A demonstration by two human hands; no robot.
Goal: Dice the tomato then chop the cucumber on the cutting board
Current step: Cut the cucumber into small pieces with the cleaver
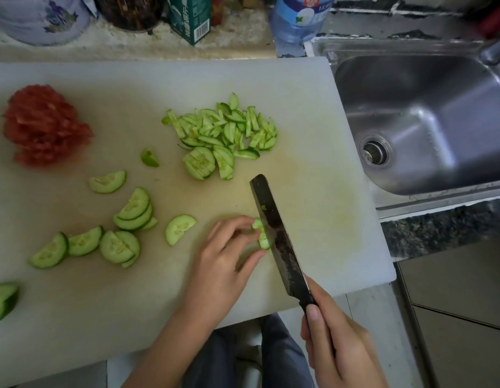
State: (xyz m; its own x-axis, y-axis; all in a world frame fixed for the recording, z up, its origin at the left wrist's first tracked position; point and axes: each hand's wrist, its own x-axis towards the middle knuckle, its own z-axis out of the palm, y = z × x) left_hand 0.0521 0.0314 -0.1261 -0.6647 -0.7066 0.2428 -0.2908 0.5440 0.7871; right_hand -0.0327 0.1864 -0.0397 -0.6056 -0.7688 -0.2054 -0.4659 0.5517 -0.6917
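Note:
A white cutting board (313, 113) fills the middle of the view. Diced tomato (43, 126) is heaped at its far left. A pile of thin cucumber strips (223, 130) lies at the centre back. Several half-moon cucumber slices (120, 242) are scattered at the front left. My left hand (223, 259) pinches a small stack of cucumber slices (262, 236) against the board. My right hand (335, 343) grips the handle of a dark knife (274, 222), whose blade stands on the board against that stack.
A steel sink (428, 121) lies right of the board, its drain at the near left. A green carton (191, 18), a water bottle (298, 15) and a patterned container (38, 18) stand behind the board. A cucumber end (2, 301) lies at the left edge.

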